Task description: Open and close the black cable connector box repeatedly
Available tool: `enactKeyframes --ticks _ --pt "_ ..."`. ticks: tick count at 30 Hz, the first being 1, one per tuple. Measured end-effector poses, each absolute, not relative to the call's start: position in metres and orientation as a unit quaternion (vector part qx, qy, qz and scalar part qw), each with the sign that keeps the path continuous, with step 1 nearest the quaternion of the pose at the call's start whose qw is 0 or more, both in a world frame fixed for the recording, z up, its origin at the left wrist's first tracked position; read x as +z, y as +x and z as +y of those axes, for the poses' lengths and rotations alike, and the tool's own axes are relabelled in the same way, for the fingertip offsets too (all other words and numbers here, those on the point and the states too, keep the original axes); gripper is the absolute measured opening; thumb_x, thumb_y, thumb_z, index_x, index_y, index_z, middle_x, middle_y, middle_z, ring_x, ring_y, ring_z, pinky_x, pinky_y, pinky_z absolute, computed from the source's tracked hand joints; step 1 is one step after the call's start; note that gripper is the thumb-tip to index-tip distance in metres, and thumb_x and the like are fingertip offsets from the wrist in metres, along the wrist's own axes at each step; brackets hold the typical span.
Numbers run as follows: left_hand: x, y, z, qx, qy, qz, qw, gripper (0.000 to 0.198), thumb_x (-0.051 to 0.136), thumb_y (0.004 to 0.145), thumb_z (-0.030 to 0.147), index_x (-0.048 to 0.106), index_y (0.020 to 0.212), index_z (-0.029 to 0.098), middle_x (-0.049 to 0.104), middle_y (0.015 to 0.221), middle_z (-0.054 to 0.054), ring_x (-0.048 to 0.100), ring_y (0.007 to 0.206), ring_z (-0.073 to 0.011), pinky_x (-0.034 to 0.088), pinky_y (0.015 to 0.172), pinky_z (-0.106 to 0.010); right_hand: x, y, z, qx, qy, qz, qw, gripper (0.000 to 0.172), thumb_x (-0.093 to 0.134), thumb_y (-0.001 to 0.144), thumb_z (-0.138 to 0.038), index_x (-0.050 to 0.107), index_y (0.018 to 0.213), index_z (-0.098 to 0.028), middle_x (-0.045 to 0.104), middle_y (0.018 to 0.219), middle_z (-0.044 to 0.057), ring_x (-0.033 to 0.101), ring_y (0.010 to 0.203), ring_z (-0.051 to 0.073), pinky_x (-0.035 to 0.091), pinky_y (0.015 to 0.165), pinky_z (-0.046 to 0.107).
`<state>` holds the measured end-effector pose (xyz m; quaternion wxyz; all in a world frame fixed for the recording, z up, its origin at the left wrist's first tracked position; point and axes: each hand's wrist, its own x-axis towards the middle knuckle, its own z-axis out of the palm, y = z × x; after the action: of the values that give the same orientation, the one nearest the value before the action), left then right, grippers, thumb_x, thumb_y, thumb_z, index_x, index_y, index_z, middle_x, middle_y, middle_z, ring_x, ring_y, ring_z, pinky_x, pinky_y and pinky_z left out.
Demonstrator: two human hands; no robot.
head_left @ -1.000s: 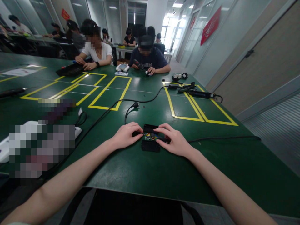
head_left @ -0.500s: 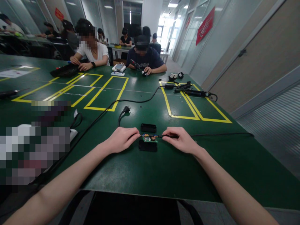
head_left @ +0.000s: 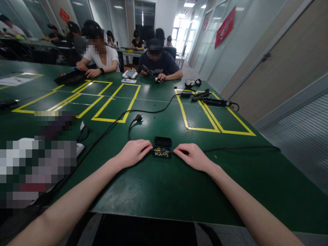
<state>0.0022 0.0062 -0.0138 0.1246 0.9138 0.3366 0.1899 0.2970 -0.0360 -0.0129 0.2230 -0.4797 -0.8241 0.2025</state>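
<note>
A green circuit board [head_left: 161, 153] with copper coils and coloured wires lies within one black plastic case half [head_left: 153, 155]. The other case half [head_left: 163, 141] rests just behind it on the green table. On the board's left side my left hand [head_left: 135, 152] pinches the black power cord [head_left: 130, 131], whose plug [head_left: 138, 118] lies farther back. My right hand [head_left: 191, 155] is closed on the black cable [head_left: 238, 148] that leaves the board on the right and trails across the table. The fingertips of both hands are close to the case ends.
Yellow tape rectangles [head_left: 202, 129] mark the table. Black tools and a cable [head_left: 212, 101] lie at the far right. A long black cord [head_left: 112, 123] crosses the left side, near a blurred pale object [head_left: 51, 164]. Two people sit opposite, near a black tray [head_left: 70, 78].
The circuit board has come down into the near case half, where before it hung above and behind it. My right hand has moved slightly left with the cable.
</note>
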Motion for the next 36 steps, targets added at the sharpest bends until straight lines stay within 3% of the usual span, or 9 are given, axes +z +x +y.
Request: enactKeyframes --ticks 10,16,23,36 --pt "-0.006 -0.003 0.008 0.242 0.908 0.299 0.165 0.019 0.051 0.103 0.028 0.068 0.102 0.020 0.070 0.100 -0.006 0.066 0.093 -0.0212 0.055 0.083 -0.034 -0.019 0.294 -0.032 0.072 -0.492 -0.827 0.264 0.030 0.054 0.103 -0.028 0.064 0.076 -0.021 0.068 0.080 0.005 0.062 0.078 0.020 0.044 0.073 0.035" --pt "-0.005 -0.002 0.001 0.239 0.907 0.288 0.192 0.024 0.044 0.105 0.022 0.068 0.104 0.020 0.070 0.099 -0.006 0.067 0.091 -0.0193 0.055 0.081 -0.031 -0.017 0.282 -0.037 0.009 -0.478 -0.836 0.270 0.017 0.055 0.101 -0.023 0.072 0.098 -0.022 0.074 0.102 0.009 0.064 0.098 0.025 0.046 0.090 0.044" --pt "-0.005 0.001 -0.004 0.252 0.895 0.317 0.186 0.021 0.046 0.104 0.021 0.066 0.112 0.021 0.071 0.108 -0.008 0.066 0.100 -0.0227 0.057 0.089 -0.037 -0.020 0.276 -0.043 -0.043 -0.479 -0.826 0.293 0.025 0.053 0.099 -0.021 0.066 0.121 -0.023 0.071 0.126 0.011 0.064 0.119 0.028 0.039 0.112 0.053" --pt "-0.015 0.010 -0.004 0.270 0.855 0.394 0.202 0.032 0.054 0.103 0.032 0.061 0.132 0.023 0.066 0.129 -0.011 0.060 0.121 -0.0293 0.052 0.104 -0.049 -0.023 0.274 -0.045 -0.034 -0.504 -0.811 0.295 0.040 0.054 0.098 -0.022 0.060 0.138 -0.025 0.068 0.134 0.014 0.063 0.126 0.032 0.038 0.116 0.059"
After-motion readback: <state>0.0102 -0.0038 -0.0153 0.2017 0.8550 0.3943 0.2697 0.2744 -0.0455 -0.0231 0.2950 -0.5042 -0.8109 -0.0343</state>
